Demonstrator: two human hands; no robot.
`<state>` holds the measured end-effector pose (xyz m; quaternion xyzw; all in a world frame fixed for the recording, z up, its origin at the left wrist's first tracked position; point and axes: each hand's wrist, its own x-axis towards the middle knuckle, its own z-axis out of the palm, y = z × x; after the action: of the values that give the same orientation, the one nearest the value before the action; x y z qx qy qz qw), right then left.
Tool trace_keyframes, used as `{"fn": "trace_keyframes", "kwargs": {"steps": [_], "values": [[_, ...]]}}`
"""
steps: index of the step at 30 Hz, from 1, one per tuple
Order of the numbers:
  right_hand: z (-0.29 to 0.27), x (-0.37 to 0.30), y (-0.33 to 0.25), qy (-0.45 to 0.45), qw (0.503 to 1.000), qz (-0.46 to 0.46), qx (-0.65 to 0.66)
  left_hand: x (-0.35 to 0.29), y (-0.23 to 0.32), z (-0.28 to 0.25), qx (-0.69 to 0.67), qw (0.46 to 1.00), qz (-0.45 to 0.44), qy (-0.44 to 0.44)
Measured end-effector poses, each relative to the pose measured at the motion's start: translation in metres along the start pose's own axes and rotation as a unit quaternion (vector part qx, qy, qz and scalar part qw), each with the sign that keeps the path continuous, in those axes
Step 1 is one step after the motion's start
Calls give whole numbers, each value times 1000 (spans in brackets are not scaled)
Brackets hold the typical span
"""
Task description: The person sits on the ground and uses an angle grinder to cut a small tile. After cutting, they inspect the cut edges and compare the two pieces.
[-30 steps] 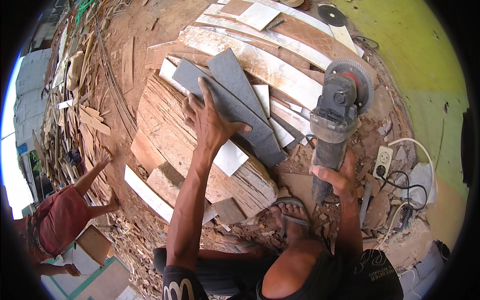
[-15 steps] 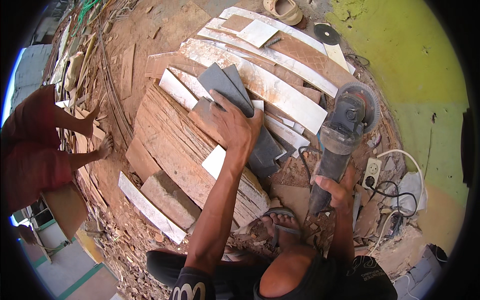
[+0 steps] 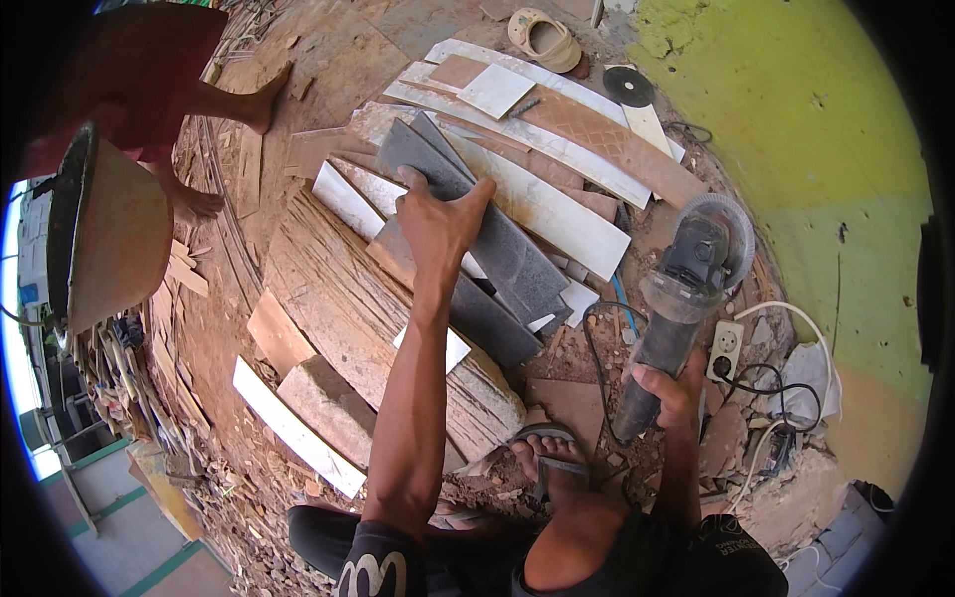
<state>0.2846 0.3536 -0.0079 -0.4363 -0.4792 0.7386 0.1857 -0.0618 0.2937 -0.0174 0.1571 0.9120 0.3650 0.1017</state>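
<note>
Across the pile in front of me lies a long dark grey tile strip (image 3: 527, 264), with my left hand (image 3: 438, 224) closed over its upper part, thumb on one edge and fingers on the other. A second dark strip (image 3: 487, 323) lies partly beneath it. My right hand (image 3: 676, 393) grips the black body of an angle grinder (image 3: 665, 333), held off to the right. Its toothed cutting disc (image 3: 737, 239) points away from me, beside the yellow-green wall. Under the strips is a thick, rough wooden block (image 3: 338, 284).
White tile strips (image 3: 577, 224) lie beyond the block. A loose black disc (image 3: 629, 86) and a beige cap (image 3: 544, 40) sit farther off. At right, a socket block (image 3: 727, 343) has cables trailing from it. Another person's foot (image 3: 261, 98) and a bucket-like container (image 3: 124, 234) are at left.
My left hand has shifted left, and the dark strip it holds now lies longer and more exposed. The other person has stepped farther away, and the container has come into view beside them.
</note>
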Motion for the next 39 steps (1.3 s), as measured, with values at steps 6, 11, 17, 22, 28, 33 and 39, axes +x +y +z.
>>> {"fn": "trace_keyframes", "kwargs": {"steps": [6,11,17,22,28,33,39], "values": [[12,-5,-11,1,1000,-7,-2,54,18,22,15,993,-114,-26],[12,-11,-4,28,998,-49,-25,64,33,32,61,983,-157,-72],[8,-12,0,12,999,-43,-21,71,30,37,133,978,-155,-35],[12,-13,-8,18,1000,-12,1,79,14,35,202,971,-99,-85],[3,-5,0,-34,999,-5,-9,75,-12,-16,249,953,94,-147],[6,-5,3,3,999,-4,-36,49,-77,-87,182,946,54,-263],[18,-1,0,-34,999,11,-25,40,-106,-93,158,954,98,-237]]}}
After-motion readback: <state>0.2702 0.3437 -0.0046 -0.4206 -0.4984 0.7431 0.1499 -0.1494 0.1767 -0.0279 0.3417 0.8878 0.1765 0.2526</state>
